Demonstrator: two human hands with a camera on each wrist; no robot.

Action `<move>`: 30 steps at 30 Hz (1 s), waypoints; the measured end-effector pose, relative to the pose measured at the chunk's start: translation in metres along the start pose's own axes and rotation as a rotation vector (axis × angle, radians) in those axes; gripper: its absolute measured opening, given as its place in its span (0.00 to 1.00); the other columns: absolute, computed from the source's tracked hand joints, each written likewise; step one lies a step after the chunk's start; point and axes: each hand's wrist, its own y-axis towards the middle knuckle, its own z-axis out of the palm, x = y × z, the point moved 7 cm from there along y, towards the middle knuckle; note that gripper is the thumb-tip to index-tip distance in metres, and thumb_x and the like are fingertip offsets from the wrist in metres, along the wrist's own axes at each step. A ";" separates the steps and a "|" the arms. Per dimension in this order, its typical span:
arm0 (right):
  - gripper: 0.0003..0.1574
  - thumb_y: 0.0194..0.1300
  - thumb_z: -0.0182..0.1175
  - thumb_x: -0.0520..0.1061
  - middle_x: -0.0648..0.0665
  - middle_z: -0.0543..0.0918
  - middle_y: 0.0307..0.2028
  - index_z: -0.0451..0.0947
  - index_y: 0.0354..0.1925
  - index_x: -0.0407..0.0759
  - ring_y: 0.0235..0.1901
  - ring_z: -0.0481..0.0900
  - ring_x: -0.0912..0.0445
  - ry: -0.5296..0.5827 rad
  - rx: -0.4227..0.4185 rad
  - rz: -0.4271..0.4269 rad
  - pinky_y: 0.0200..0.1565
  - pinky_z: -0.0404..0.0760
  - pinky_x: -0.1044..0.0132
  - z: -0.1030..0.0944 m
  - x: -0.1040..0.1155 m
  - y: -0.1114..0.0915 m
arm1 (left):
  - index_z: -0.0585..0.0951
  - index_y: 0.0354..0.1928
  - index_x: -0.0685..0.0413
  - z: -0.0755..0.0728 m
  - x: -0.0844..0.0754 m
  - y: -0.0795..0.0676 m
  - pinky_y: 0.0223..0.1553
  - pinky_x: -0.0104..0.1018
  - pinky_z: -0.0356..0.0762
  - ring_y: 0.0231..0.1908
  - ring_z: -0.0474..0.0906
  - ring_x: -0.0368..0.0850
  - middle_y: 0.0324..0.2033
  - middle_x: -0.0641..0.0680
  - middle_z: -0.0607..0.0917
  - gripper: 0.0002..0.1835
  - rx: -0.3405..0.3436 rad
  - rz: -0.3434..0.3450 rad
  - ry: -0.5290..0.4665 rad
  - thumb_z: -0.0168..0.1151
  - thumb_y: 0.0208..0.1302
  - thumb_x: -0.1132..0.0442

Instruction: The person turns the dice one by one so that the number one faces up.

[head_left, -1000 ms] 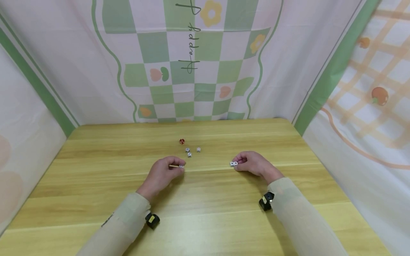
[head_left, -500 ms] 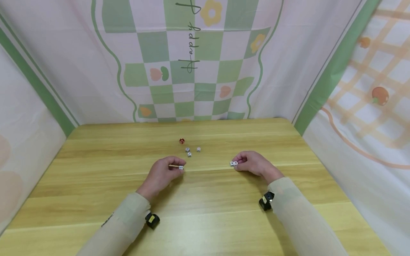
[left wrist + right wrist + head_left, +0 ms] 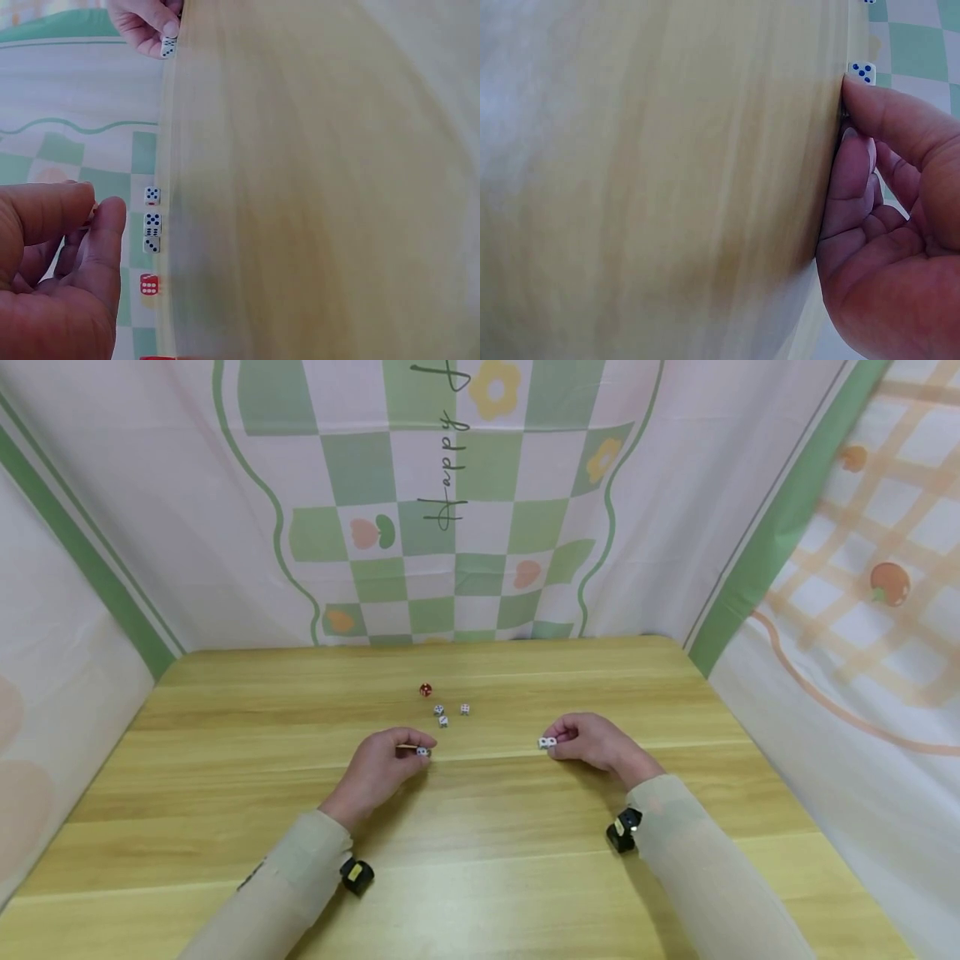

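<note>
My left hand (image 3: 378,772) pinches a small white die (image 3: 423,752) between thumb and fingertips, just above or at the tabletop. In the left wrist view that die is almost wholly hidden by the fingers. Across from it, my right hand (image 3: 596,745) holds a pair of white dice (image 3: 547,743) side by side, with thumb and index finger on their right end. The right wrist view shows a white face with blue pips (image 3: 862,73) past the thumb tip. Between and beyond the hands lie three white dice (image 3: 443,722) and a red die (image 3: 426,691).
The dice lie on a wood-grain table (image 3: 480,843). Behind it hangs a green-and-white checked cloth (image 3: 480,527), with more cloth on both sides. A red thing (image 3: 157,358) is cut off at the bottom of the left wrist view. Each wrist wears a black camera (image 3: 357,877).
The die in my left fingers has turned and shows a different face, shifting slightly toward the palm. My right hand and the loose dice stay where they were.
</note>
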 end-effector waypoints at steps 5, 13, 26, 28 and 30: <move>0.13 0.67 0.70 0.40 0.46 0.85 0.40 0.84 0.48 0.37 0.40 0.78 0.55 -0.002 -0.001 0.006 0.49 0.76 0.62 0.000 0.000 0.001 | 0.87 0.52 0.52 0.000 0.000 0.000 0.46 0.39 0.82 0.47 0.81 0.46 0.47 0.50 0.88 0.11 0.004 0.005 0.004 0.68 0.70 0.66; 0.13 0.66 0.70 0.39 0.45 0.85 0.40 0.84 0.48 0.37 0.40 0.78 0.55 -0.001 -0.003 0.003 0.49 0.76 0.62 0.000 0.001 0.001 | 0.86 0.53 0.55 0.000 0.000 0.000 0.49 0.41 0.83 0.49 0.82 0.46 0.48 0.51 0.88 0.11 0.013 0.023 -0.012 0.66 0.72 0.66; 0.13 0.66 0.70 0.39 0.45 0.85 0.41 0.84 0.48 0.37 0.40 0.77 0.55 0.012 0.000 0.012 0.49 0.76 0.62 0.000 0.000 0.001 | 0.85 0.57 0.53 0.001 0.000 0.000 0.52 0.42 0.81 0.48 0.80 0.45 0.49 0.52 0.88 0.13 0.037 0.034 -0.004 0.62 0.76 0.61; 0.12 0.66 0.70 0.39 0.45 0.85 0.41 0.84 0.48 0.37 0.40 0.77 0.55 0.009 0.000 0.010 0.49 0.76 0.62 0.000 0.000 0.001 | 0.85 0.56 0.53 0.000 0.000 0.000 0.51 0.41 0.80 0.48 0.80 0.45 0.48 0.51 0.87 0.12 0.031 0.036 0.002 0.64 0.75 0.61; 0.12 0.66 0.70 0.40 0.45 0.85 0.41 0.84 0.48 0.37 0.40 0.77 0.55 0.005 0.000 0.008 0.48 0.76 0.62 0.000 0.000 0.001 | 0.85 0.55 0.55 0.000 -0.001 0.000 0.49 0.39 0.80 0.47 0.80 0.45 0.46 0.50 0.87 0.12 0.026 0.039 0.000 0.65 0.73 0.62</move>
